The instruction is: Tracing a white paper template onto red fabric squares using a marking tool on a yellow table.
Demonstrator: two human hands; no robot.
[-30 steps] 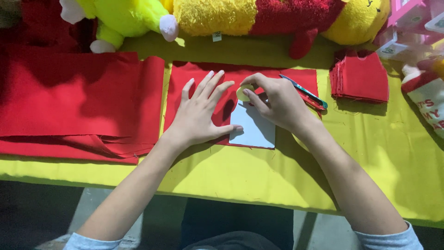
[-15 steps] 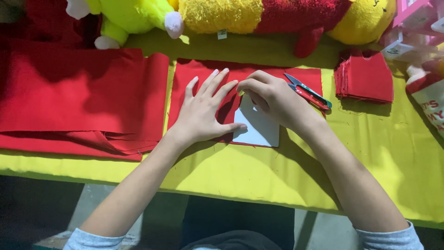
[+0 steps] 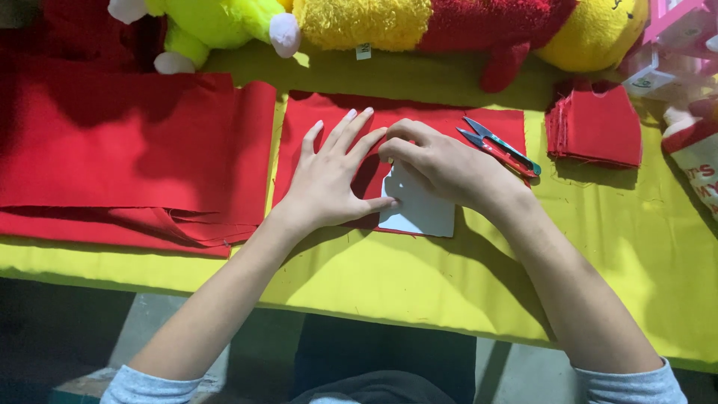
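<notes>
Template pinned on red cloth
Left hand [image 3: 329,179] flat, right hand [image 3: 441,164] curled, pressing white card [image 3: 419,209] onto limp red fabric [image 3: 314,120]; hold card edges.

a counter [image 3: 419,284] covered in bright yellow cloth fills most of the view, its near edge running across the lower part. below that edge lies a grey floor [image 3: 127,329], dim and in shadow. plush toys [image 3: 351,22] in yellow, green and red line the far side. light falls evenly from above.
</notes>
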